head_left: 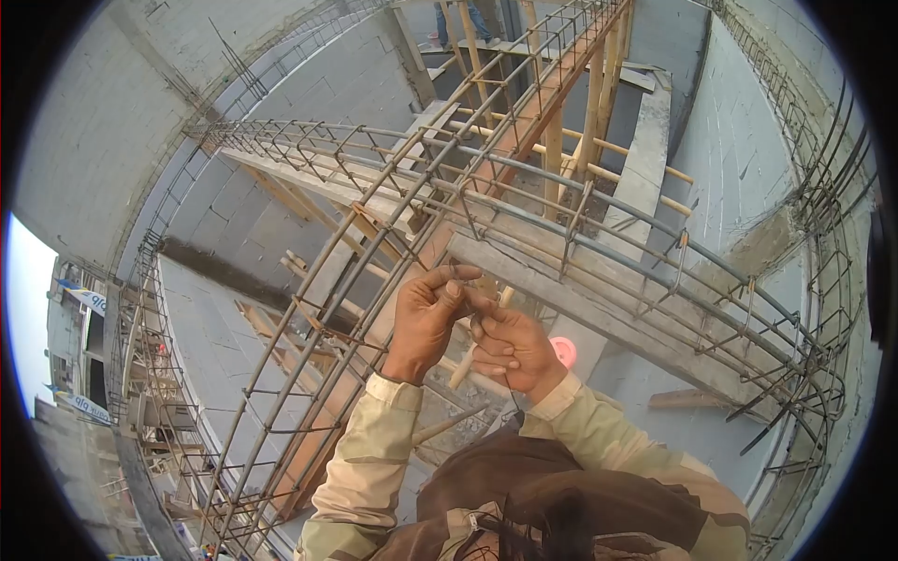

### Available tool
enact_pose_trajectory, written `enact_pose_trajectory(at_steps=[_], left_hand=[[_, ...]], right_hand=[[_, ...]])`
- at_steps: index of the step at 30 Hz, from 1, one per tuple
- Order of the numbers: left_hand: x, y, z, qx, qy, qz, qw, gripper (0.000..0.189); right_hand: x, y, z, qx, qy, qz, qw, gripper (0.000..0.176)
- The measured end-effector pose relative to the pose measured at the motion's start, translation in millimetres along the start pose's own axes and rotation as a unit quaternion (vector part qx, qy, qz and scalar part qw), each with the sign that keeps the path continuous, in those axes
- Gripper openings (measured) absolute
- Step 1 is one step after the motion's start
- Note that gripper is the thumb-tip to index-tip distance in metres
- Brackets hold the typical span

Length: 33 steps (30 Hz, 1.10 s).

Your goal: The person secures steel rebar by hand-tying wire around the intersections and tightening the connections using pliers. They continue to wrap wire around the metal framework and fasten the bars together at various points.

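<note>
My left hand (426,318) and my right hand (513,348) meet in the middle of the view, fingertips pinched together on a thin tie wire (473,305). The right hand also grips a wooden-handled tool (465,365) that slants down to the left. Both hands work right beside a long rebar cage (374,243) of steel bars and stirrups that runs along a wooden formwork beam (524,271). Beige sleeves cover both forearms.
More rebar cages (823,187) run along the grey block walls (739,140) on the right and the back. Wooden props (594,103) and planks stand under the formwork. A drop opens below to a lower floor with scrap timber (683,399). Another person's legs (458,19) show at the top.
</note>
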State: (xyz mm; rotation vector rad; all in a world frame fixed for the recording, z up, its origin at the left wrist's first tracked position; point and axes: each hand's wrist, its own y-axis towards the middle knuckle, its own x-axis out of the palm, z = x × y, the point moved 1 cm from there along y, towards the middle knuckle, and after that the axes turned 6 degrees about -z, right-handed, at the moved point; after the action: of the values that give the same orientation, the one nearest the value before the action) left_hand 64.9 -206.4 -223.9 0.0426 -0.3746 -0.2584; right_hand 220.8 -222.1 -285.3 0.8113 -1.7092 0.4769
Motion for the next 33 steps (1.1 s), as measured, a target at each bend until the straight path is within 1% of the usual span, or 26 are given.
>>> enact_pose_trajectory(at_steps=[2,3,4,6,7,8,9,10,11,12,13,14,15,16,18,19,20,21,22,24,25,26,28,30,32,33], left_hand=[[6.5,1.0,8.9,0.000,0.040,0.014,0.999,0.035],[13.7,2.8,10.0,0.020,0.107,0.046,0.993,0.033],[17.3,3.6,9.7,0.019,0.110,0.044,0.993,0.033],[22.5,1.9,9.4,0.070,0.209,0.109,0.969,0.035],[27.7,1.5,9.2,0.070,0.208,0.110,0.969,0.035],[32.8,-0.8,9.6,0.061,0.187,0.162,0.967,0.034],[35.2,-1.9,9.7,0.054,0.166,0.212,0.962,0.034],[31.5,-1.0,4.4,0.054,0.168,0.211,0.962,0.034],[23.4,2.0,-7.2,0.060,0.131,0.235,0.961,0.034],[17.0,3.2,-16.8,0.063,0.095,0.259,0.959,0.033],[13.1,3.1,-27.1,0.064,0.017,0.264,0.962,0.032],[13.6,1.1,-35.2,0.062,0.017,0.266,0.962,0.032],[14.4,1.2,-42.0,0.077,0.001,0.289,0.954,0.032],[13.8,1.7,-46.3,0.094,-0.015,0.309,0.946,0.031],[12.7,1.6,-43.3,0.101,-0.042,0.278,0.954,0.030],[11.9,1.8,-43.0,0.062,-0.046,0.242,0.967,0.029],[12.9,0.3,-40.9,0.022,-0.051,0.208,0.977,0.028],[12.4,-2.4,-35.0,-0.016,0.026,0.192,0.981,0.030],[17.3,-5.0,-32.5,-0.016,0.022,0.193,0.981,0.030],[28.8,-8.6,-31.4,-0.017,0.170,0.137,0.976,0.028],[28.4,-10.6,-35.0,-0.033,0.206,0.116,0.971,0.027],[30.0,-12.0,-42.1,-0.042,0.154,0.116,0.980,0.025],[26.9,-11.3,-43.7,-0.008,0.151,0.102,0.983,0.025],[30.7,-13.3,-34.4,-0.011,0.123,0.103,0.987,0.025],[35.7,-15.6,-25.1,-0.013,0.091,0.106,0.990,0.024],[37.8,-16.1,-20.4,0.005,0.137,0.099,0.986,0.024]], right_hand=[[-1.5,0.8,0.1,0.035,0.081,-0.055,0.995,0.020],[-1.9,1.8,-1.7,0.032,0.081,-0.056,0.995,0.020],[-2.2,2.6,-3.1,0.027,0.032,-0.050,0.998,0.018],[8.6,3.1,-5.3,0.024,-0.016,-0.042,0.999,0.016],[17.0,2.5,-5.3,-0.002,-0.073,-0.005,0.997,0.016],[23.5,1.9,-4.1,-0.028,-0.129,0.033,0.991,0.017],[22.7,2.8,-1.7,-0.029,-0.127,0.033,0.991,0.017],[21.3,4.2,-1.7,-0.118,-0.387,0.034,0.914,0.015],[20.1,5.3,-3.0,-0.197,-0.617,0.031,0.761,0.014],[13.7,6.7,0.7,-0.198,-0.618,0.030,0.761,0.014],[6.4,6.8,6.1,-0.224,-0.718,0.045,0.657,0.013],[8.5,5.0,11.7,-0.244,-0.802,0.060,0.542,0.013],[15.6,0.6,17.0,-0.223,-0.812,0.097,0.530,0.011],[13.8,0.8,15.1,-0.226,-0.812,0.098,0.529,0.011],[7.5,0.7,7.9,-0.204,-0.699,0.095,0.679,0.012],[2.5,-2.8,-0.7,-0.121,-0.645,0.101,0.748,0.014],[-4.8,-7.7,-6.3,-0.118,-0.644,0.100,0.749,0.014],[-16.0,-11.5,-10.0,-0.032,-0.497,0.103,0.861,0.016],[-22.3,-14.4,-11.3,0.054,-0.331,0.105,0.936,0.017],[-19.7,-14.6,-11.7,0.067,-0.347,0.097,0.931,0.018],[-15.6,-8.8,-7.9,-0.002,-0.382,0.079,0.921,0.017],[-15.4,-6.5,-10.9,-0.020,-0.392,0.070,0.917,0.016],[-14.7,-2.2,-16.7,-0.057,-0.411,0.051,0.908,0.017],[-4.4,-4.2,-30.8,0.079,-0.363,0.038,0.928,0.018],[-7.8,-2.3,-26.7,0.069,-0.401,0.043,0.912,0.019],[-9.8,-1.6,-24.8,0.034,-0.378,0.073,0.922,0.019]])
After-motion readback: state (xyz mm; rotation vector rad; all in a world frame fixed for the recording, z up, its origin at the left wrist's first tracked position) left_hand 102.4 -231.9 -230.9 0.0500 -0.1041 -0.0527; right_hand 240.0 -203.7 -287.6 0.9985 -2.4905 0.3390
